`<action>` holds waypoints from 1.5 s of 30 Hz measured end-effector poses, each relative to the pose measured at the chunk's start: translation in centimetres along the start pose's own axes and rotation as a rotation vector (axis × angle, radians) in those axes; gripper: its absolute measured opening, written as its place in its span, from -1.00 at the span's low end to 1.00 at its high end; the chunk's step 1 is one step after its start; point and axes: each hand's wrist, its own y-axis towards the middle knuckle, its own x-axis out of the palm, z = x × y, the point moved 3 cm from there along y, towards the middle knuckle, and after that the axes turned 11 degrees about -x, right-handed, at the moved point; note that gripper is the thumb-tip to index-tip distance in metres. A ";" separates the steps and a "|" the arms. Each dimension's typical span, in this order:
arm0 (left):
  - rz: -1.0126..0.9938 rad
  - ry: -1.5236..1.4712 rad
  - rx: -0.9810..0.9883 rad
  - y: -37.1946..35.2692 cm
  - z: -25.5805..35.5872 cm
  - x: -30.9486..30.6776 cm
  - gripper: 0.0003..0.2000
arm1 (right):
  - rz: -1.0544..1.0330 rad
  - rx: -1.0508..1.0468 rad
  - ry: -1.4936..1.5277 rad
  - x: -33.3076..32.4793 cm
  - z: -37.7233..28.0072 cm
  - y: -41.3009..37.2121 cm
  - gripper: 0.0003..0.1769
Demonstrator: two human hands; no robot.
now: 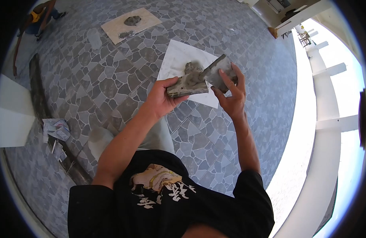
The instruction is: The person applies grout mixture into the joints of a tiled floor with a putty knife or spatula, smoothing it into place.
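A grey, mortar-smeared block (187, 88) lies across the fingers of my left hand (161, 97), its thumb on the top edge. My right hand (233, 92) grips a flat grey rectangular piece (220, 73), tilted, with fingers spread over its face. One corner of that piece meets or overlaps the right end of the block; whether they touch is hard to tell. Below them on the floor is a white sheet (174, 55) with a mound of wet grey mortar (194, 66), partly hidden by the block.
Farther off, a beige board (149, 20) holds another mortar pile (132, 20). A person (40, 18) bends at the upper left. A long dark beam (41, 95) lies at left, with a crumpled plastic bag (57, 129) on it. A white column (12, 113) stands beside it.
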 end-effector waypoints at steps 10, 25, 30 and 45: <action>-0.021 0.097 0.090 -1.2 1.1 0.7 -0.61 | -0.053 0.280 0.471 -2.0 0.2 -0.2 -0.47; 0.178 0.531 0.203 -3.1 2.0 0.6 -0.63 | -0.364 0.456 0.961 -1.3 1.4 0.3 -0.48; 0.266 0.625 0.186 -3.7 2.0 0.6 -0.65 | -0.473 0.361 0.736 -0.9 -0.3 1.7 -0.57; 0.117 0.384 0.246 -6.0 1.1 -3.0 -0.60 | -0.394 0.699 0.408 3.8 11.7 -2.1 -0.49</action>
